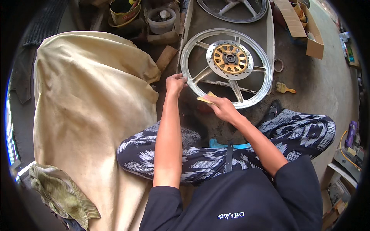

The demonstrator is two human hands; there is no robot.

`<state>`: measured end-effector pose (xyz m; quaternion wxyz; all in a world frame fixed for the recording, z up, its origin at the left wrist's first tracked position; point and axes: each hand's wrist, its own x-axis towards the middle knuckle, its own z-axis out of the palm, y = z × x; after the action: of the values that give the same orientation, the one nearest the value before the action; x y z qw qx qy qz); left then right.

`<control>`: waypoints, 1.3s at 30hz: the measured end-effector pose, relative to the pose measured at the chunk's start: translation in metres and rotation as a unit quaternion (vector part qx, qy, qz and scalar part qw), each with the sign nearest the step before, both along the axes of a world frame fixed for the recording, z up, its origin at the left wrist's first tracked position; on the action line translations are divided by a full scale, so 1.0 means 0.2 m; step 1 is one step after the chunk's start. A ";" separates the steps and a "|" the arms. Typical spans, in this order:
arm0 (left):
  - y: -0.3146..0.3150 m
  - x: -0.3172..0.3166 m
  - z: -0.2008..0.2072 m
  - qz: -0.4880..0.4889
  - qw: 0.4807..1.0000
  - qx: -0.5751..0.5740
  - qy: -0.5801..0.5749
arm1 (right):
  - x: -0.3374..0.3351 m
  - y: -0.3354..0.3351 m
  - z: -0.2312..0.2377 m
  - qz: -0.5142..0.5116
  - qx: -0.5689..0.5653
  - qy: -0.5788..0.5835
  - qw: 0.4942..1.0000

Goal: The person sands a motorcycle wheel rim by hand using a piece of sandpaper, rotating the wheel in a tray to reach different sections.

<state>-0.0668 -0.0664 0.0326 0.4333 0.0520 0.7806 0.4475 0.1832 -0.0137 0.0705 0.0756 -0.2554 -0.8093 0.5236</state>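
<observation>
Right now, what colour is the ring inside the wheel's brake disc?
The ring is gold; head view shows it best.

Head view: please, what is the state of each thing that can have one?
Near wheel, disc side facing camera
Left hand, closed at wheel's left edge
Yellow sheet, held at wheel's rim
Right hand, closed on yellow sheet
Cardboard box, open
Plastic tub, open
Cream cover, draped, wrinkled
Paintbrush, lying down

A brush (285, 88) lies right of the wheel (230, 58), a cover (84, 104) left — a second wheel (230, 6) behind.
</observation>
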 end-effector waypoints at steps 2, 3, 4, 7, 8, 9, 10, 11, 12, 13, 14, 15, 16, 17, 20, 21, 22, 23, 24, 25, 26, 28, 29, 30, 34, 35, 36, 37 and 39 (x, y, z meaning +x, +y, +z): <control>0.00 -0.01 0.01 0.001 1.000 -0.013 -0.011 | 0.02 -0.02 -0.02 0.006 0.019 0.015 1.000; 0.03 0.00 0.03 -0.005 0.999 -0.021 -0.025 | -0.01 -0.02 -0.03 -0.002 0.024 0.006 1.000; 0.03 -0.01 0.03 -0.007 0.999 -0.031 -0.035 | -0.06 -0.04 -0.04 -0.007 0.029 0.001 1.000; 0.04 -0.06 0.02 -0.077 0.995 -0.046 -0.035 | -0.29 -0.02 -0.11 -0.021 0.055 -0.009 0.998; 0.07 -0.04 0.01 -0.089 0.995 -0.047 -0.027 | -0.31 -0.01 -0.13 -0.034 0.071 -0.011 0.997; 0.04 -0.06 0.00 -0.091 0.994 -0.053 -0.013 | -0.34 -0.04 -0.12 -0.045 0.069 -0.010 0.997; 0.02 -0.07 0.00 -0.095 0.994 -0.059 0.000 | -0.33 -0.06 -0.09 -0.043 0.059 -0.017 0.997; -0.02 -0.07 -0.01 -0.097 0.993 -0.067 0.014 | -0.29 -0.10 -0.06 -0.041 0.050 -0.023 0.998; -0.06 -0.11 -0.03 -0.096 0.992 -0.068 0.034 | -0.28 -0.11 -0.02 -0.037 0.048 -0.024 0.998; -0.05 -0.11 -0.03 -0.102 0.991 -0.069 0.047 | -0.22 -0.13 -0.02 -0.055 0.049 0.002 0.997; -0.02 -0.12 -0.03 -0.108 0.990 -0.072 0.052 | -0.23 -0.12 -0.05 -0.054 0.084 0.014 0.995; -0.01 -0.11 -0.04 -0.114 0.989 -0.078 0.054 | -0.23 -0.11 -0.06 -0.053 0.115 0.022 0.992; 0.00 -0.10 -0.04 -0.119 0.988 -0.084 0.056 | -0.23 -0.10 -0.07 -0.052 0.146 0.030 0.988; 0.01 -0.12 -0.04 -0.131 0.987 -0.086 0.044 | -0.30 -0.11 -0.10 -0.066 0.157 0.024 0.985; 0.09 -0.05 0.00 -0.147 0.985 -0.087 0.015 | -0.41 -0.04 -0.14 -0.099 0.168 -0.008 0.981; 0.07 -0.06 0.03 -0.140 0.985 -0.098 -0.002 | -0.41 -0.07 -0.13 -0.093 0.152 -0.012 0.984; 0.01 -0.10 0.00 -0.132 0.987 -0.091 0.011 | -0.41 -0.10 -0.09 -0.081 0.137 -0.011 0.987; -0.06 -0.13 -0.02 -0.125 0.988 -0.084 0.023 | -0.38 -0.14 -0.05 -0.069 0.123 -0.009 0.990; -0.08 -0.16 -0.04 -0.120 0.990 -0.071 0.035 | -0.34 -0.15 -0.01 -0.060 0.115 -0.011 0.992; -0.05 -0.12 -0.01 -0.113 0.989 -0.093 0.020 | -0.27 -0.16 -0.02 -0.059 0.135 -0.023 0.989; 0.00 -0.12 0.02 -0.128 0.988 -0.091 0.010 | -0.27 -0.14 -0.05 -0.063 0.155 -0.028 0.986; 0.03 -0.12 0.08 -0.152 0.984 -0.095 -0.011 | -0.31 -0.13 -0.06 -0.064 0.186 -0.036 0.980; 0.07 -0.09 0.11 -0.156 0.979 -0.131 -0.014 | -0.36 -0.09 -0.09 -0.078 0.173 -0.040 0.981; 0.06 -0.07 0.10 -0.148 0.980 -0.132 -0.016 | -0.39 -0.09 -0.11 -0.083 0.158 -0.040 0.983; -0.01 -0.13 0.05 -0.132 0.986 -0.101 -0.008 | -0.38 -0.12 -0.09 -0.077 0.113 -0.036 0.990; -0.06 -0.17 0.03 -0.128 0.987 -0.101 0.000 | -0.33 -0.15 -0.05 -0.064 0.103 -0.040 0.992; -0.04 -0.14 0.05 -0.134 0.986 -0.096 0.001 | -0.25 -0.16 -0.03 -0.059 0.097 -0.054 0.992; -0.01 -0.12 0.06 -0.125 0.986 -0.112 -0.002 | -0.20 -0.15 -0.03 -0.069 0.080 -0.060 0.993; 0.05 -0.11 0.09 -0.153 0.982 -0.111 -0.019 | -0.24 -0.10 -0.06 -0.077 0.088 -0.051 0.992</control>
<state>-0.0898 -0.0563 0.0505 0.5145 0.1136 0.7999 0.2873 0.1342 -0.0339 0.0591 0.0968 -0.3355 -0.8330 0.4292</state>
